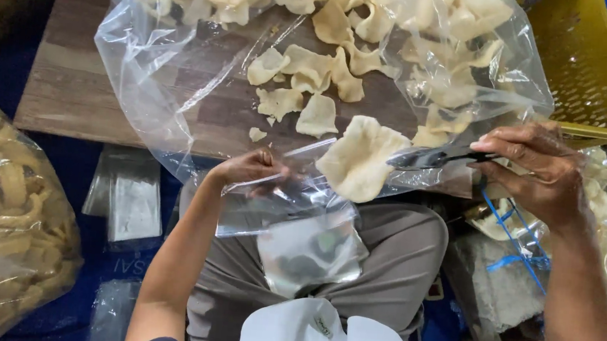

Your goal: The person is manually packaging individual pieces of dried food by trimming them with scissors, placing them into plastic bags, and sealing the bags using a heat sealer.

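Crackers [357, 158] are what the work turns on: one large pale piece hangs at the bench [72, 80] edge, gripped in metal tongs [427, 157] that the right hand [534, 171] holds closed around their handles. The left hand [249, 168] pinches the mouth of a small clear bag [299, 228] that droops over the person's lap, fingers closed on the film, just beside the held cracker. As far as can be seen, this small bag looks empty or nearly so; the film is too glossy to be sure. Many more loose crackers [311, 70] lie on the big open plastic sheet [152, 72] spread across the wooden bench, so I judge the packing to be at an early stage for this bag, with much left to go in. A stack of flat unused bags [131, 200] lies at the left, a full sack of yellow strip snacks [4, 219] beside it, and a yellow basket [599, 78] at upper right
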